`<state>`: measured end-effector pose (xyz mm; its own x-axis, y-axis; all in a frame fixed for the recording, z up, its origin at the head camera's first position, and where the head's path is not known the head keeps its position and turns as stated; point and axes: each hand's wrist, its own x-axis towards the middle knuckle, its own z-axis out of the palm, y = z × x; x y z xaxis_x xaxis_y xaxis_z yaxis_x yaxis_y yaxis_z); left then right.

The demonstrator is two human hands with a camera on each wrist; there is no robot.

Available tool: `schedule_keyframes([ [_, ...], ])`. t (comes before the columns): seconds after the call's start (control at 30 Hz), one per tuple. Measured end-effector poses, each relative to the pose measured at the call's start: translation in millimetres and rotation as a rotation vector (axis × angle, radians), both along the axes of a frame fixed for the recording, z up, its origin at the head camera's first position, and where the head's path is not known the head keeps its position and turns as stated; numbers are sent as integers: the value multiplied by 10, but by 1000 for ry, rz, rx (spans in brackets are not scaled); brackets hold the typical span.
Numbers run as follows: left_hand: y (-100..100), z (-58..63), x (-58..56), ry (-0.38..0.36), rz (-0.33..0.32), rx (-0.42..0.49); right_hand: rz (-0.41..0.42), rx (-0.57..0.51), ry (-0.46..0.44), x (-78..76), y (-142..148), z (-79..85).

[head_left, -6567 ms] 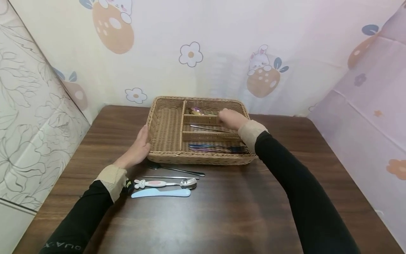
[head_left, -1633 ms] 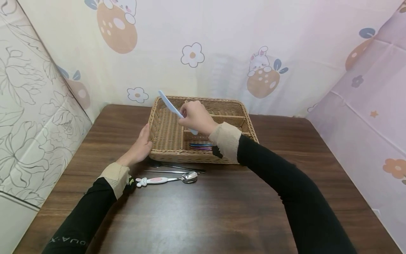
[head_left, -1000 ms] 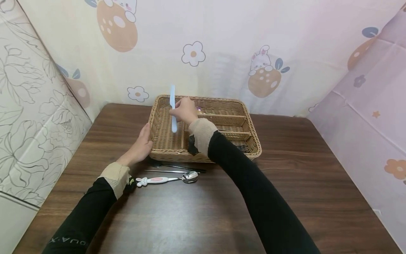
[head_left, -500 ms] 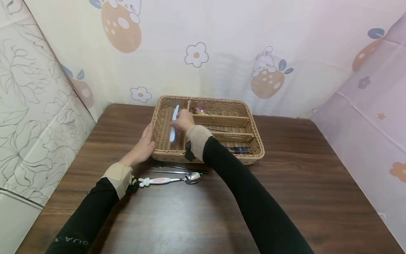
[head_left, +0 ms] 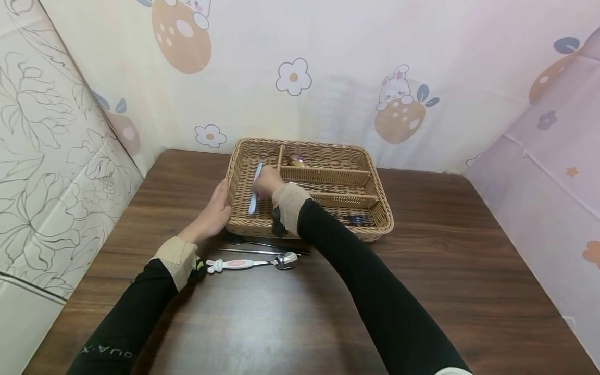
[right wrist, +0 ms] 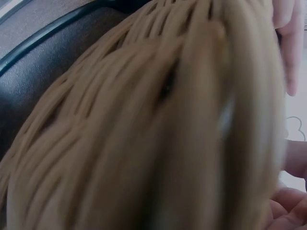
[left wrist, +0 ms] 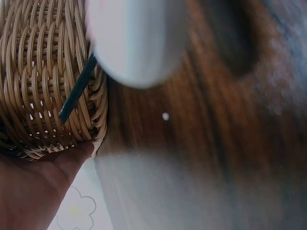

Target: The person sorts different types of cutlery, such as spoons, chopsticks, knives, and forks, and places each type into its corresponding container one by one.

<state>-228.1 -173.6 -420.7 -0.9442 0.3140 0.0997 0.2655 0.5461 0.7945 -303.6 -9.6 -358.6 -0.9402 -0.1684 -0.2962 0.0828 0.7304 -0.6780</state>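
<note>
My right hand (head_left: 269, 180) pinches a light blue table knife (head_left: 253, 202) by its middle, low in the long left compartment of a wicker cutlery basket (head_left: 385, 208). The knife lies roughly lengthwise along that compartment. Against the basket's left outer wall rests my left hand (head_left: 213, 212), fingers extended along the wicker. The left wrist view shows its thumb (left wrist: 72, 160) at the basket's corner. Wicker fills most of the right wrist view, hiding the knife, with part of my right hand (right wrist: 288, 211) at the right edge.
In front of the basket lie a dark fork (head_left: 255, 242), a thin metal rod (head_left: 255, 252) and a spoon with a white rabbit handle (head_left: 239, 264). The right compartments hold a gold and purple spoon (head_left: 298, 162), thin metal sticks (head_left: 304, 185) and dark forks (head_left: 358, 219). A patterned curtain (head_left: 337, 67) hangs behind.
The light blue knife went from the table into the basket's left compartment, carried in the right hand, and has sunk lower over the last second. The left hand stays at the basket wall.
</note>
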Motion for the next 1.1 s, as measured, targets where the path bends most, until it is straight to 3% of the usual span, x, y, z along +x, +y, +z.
schedule_keyframes([
  [0.33, -4, 19, 14, 2, -1, 2, 163, 198, 18, 7, -53, -17],
  [0.7, 24, 4, 14, -3, 17, -4, 220, 294, 10, 27, -63, -36],
  [0.8, 31, 2, 16, -8, 17, -5, 235, 271, 3, 58, -21, 21],
  [1.1, 19, 37, 39, 14, 18, -24, 307, 66, -2, 180, 203, 293],
])
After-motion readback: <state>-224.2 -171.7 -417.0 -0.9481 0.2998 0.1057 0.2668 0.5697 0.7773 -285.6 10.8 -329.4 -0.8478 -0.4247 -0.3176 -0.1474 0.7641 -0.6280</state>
